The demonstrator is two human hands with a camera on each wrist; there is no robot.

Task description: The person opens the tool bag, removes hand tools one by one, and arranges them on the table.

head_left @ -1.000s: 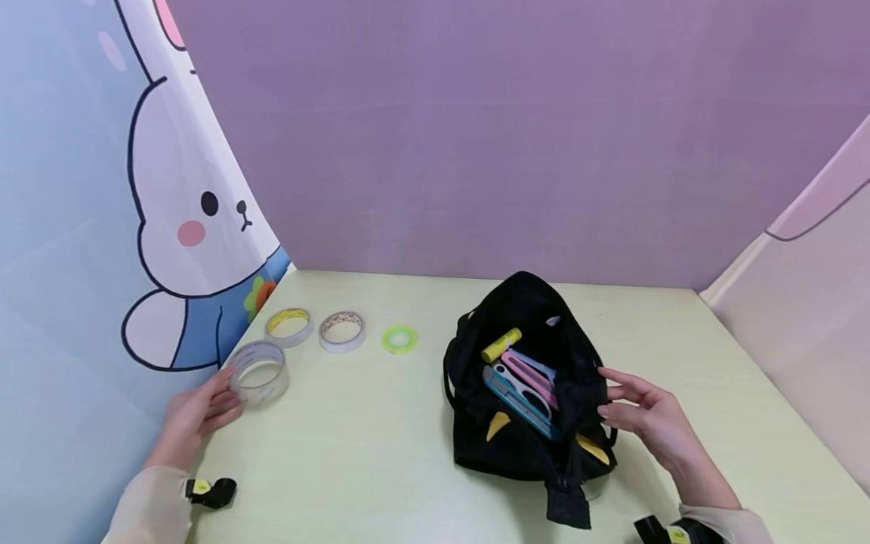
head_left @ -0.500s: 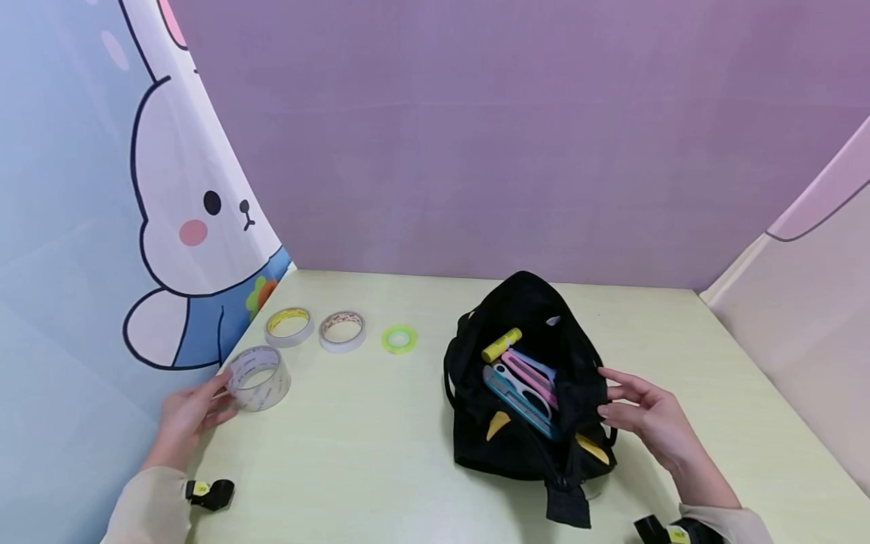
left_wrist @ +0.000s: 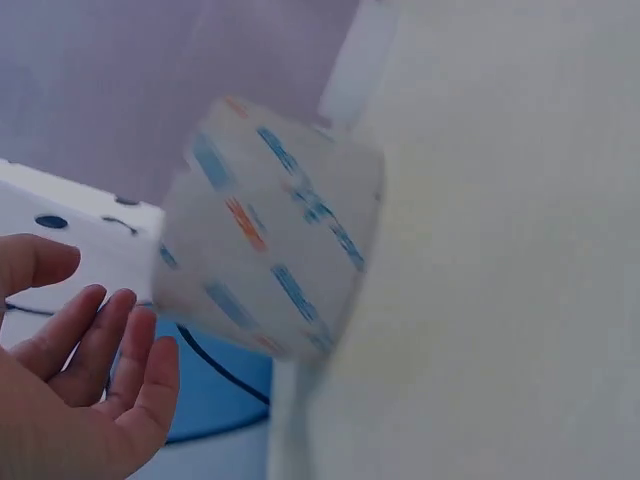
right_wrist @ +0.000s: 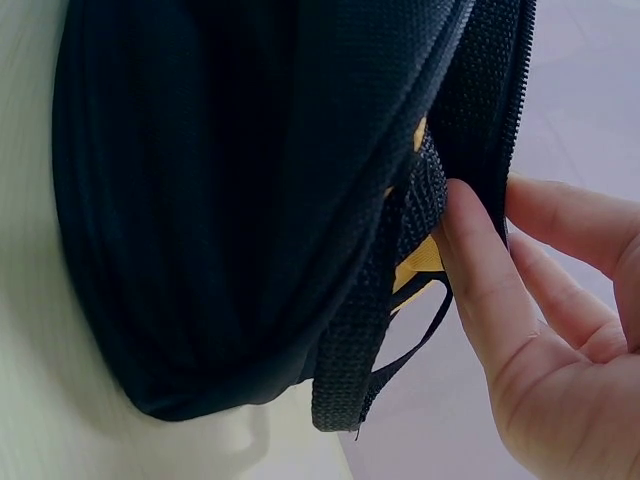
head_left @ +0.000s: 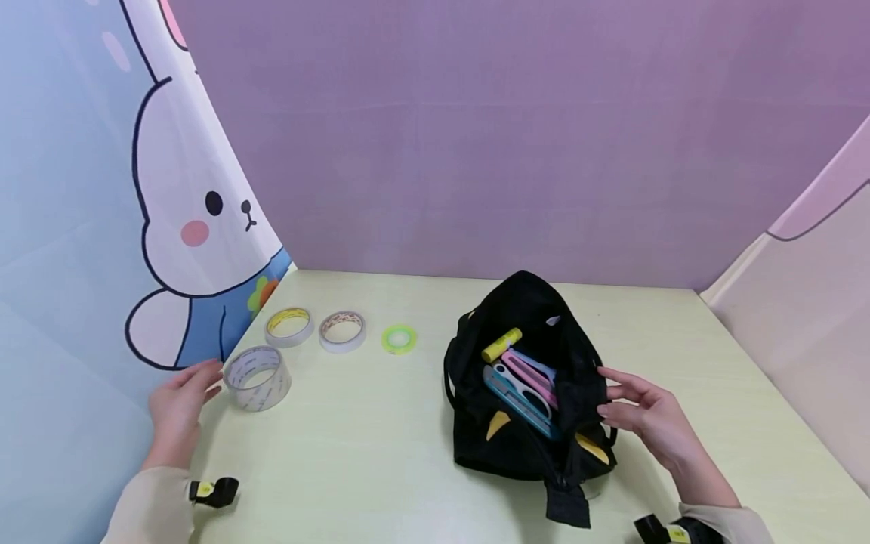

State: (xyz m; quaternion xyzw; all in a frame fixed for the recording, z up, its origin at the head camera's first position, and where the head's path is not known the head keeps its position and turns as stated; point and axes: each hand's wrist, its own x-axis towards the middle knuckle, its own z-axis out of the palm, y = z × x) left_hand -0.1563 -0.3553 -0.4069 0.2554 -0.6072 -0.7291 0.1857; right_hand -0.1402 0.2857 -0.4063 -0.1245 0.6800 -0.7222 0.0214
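In the head view my left hand (head_left: 180, 408) is just left of a wide roll of clear packing tape (head_left: 270, 391), fingers loosely bent and holding nothing. The left wrist view shows the roll's printed side (left_wrist: 270, 240) beyond the open fingertips. With thumb and fingers my right hand (head_left: 655, 423) pinches the right rim of a black zip bag (head_left: 489, 457). Up close, the bag's zipper edge (right_wrist: 515, 110) lies between them. Inside the gaping bag are a yellow glue stick (head_left: 501, 345), a pink cutter (head_left: 526, 378), white-handled scissors (head_left: 506, 374) and a teal utility knife (head_left: 516, 402).
Behind the packing tape stand a yellow-cored tape roll (head_left: 302, 336) and a brown-printed tape roll (head_left: 343, 346). A small green tape roll (head_left: 387, 340) lies farther right. A purple wall (head_left: 476, 151) bounds the pale table (head_left: 353, 468) at the back; a rabbit-print sheet (head_left: 68, 302) hangs left.
The left hand has let go of the clear packing tape roll, which settled onto the table, and moved a little left of it. The right hand and the bag have stayed put.
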